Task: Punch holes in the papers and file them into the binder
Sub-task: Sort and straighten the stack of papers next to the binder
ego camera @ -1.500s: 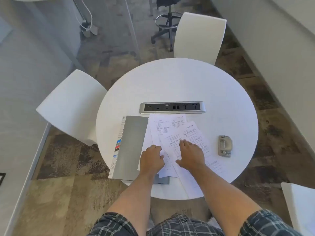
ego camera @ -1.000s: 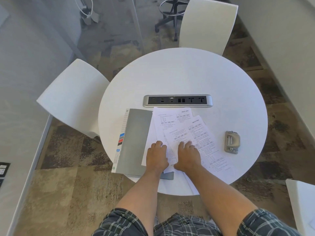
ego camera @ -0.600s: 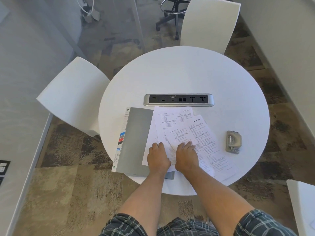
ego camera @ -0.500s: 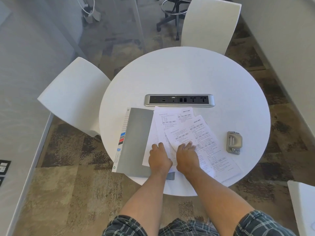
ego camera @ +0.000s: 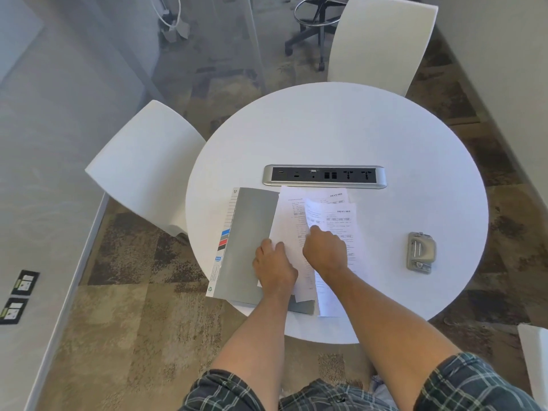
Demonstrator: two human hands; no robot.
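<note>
A closed grey binder (ego camera: 246, 241) lies at the near left of the round white table (ego camera: 341, 129). Printed papers (ego camera: 335, 215) overlap its right edge and are gathered into a rough pile. My left hand (ego camera: 274, 266) lies flat, fingers apart, on the pile's left edge where it meets the binder. My right hand (ego camera: 324, 252) has its fingers curled on the top sheet, whose left side lifts off the pile. A grey metal hole punch (ego camera: 421, 252) sits alone on the table, to the right of the papers, away from both hands.
A silver power socket strip (ego camera: 324, 176) is set into the table just beyond the papers. White chairs stand at the left (ego camera: 145, 164) and the far side (ego camera: 381, 40). Another white object (ego camera: 535, 360) shows at the lower right. Carpet floor surrounds the table.
The fanned-out papers have been pulled left into a tighter pile. My right hand went from flat to curled on the top sheet. My left hand slid left to the pile's edge.
</note>
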